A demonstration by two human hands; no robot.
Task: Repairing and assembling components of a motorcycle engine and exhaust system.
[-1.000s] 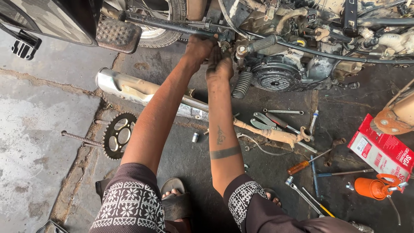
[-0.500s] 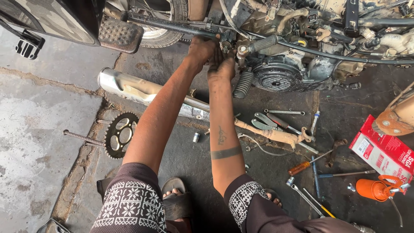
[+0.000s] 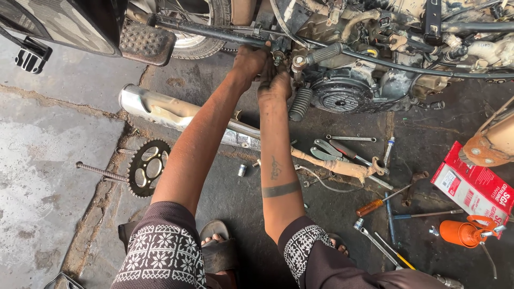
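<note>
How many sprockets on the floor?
1. The black toothed sprocket lies flat on the concrete, left of the person's left arm, below the chrome exhaust pipe and beside a long bolt. Others may be hidden behind the motorcycle.

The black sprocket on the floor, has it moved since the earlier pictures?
No. The black sprocket keeps its place below the silver exhaust pipe, beside the long bolt.
</note>
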